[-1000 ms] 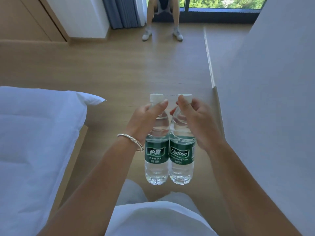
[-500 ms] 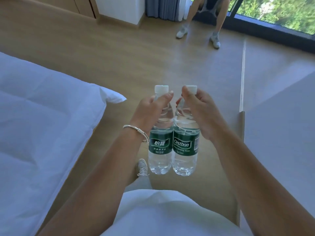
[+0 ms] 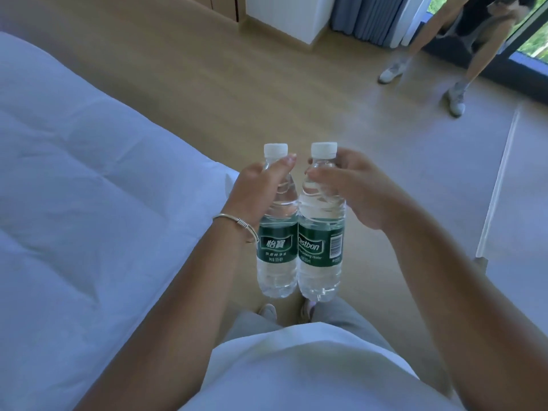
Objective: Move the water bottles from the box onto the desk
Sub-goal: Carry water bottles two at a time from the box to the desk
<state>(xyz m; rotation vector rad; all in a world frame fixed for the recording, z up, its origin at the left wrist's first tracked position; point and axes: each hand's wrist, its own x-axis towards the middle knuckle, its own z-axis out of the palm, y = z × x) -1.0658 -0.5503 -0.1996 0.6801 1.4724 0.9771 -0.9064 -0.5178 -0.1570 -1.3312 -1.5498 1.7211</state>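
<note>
- White bedding (image 3: 89, 203) fills the 9 o'clock side; its corner edge ends just beside the left wrist.
- Silver bangle (image 3: 237, 225) circles the left wrist.
- Left hand (image 3: 258, 191) grips the neck and shoulder of the left bottle (image 3: 277, 253), thumb curled just under the white cap.
- Both bottles hang upright in the air at frame centre, sides touching, above the wooden floor (image 3: 237, 99) and the person's own shoes (image 3: 268, 311).
- Each bottle is clear plastic, full of water, with a white screw cap and a dark green label band; the left label shows Chinese characters, the right bottle (image 3: 321, 253) reads "estbon" with a barcode.
- Right hand (image 3: 355, 188) pinches the right bottle at its neck, fingers wrapped round it.
- Open floor runs from 12 to 2 o'clock, where another person's legs (image 3: 430, 54) stand by the curtain (image 3: 370, 16) and window.
- Pale flat surface (image 3: 527, 203) with a long straight edge lies at 3 o'clock.
</note>
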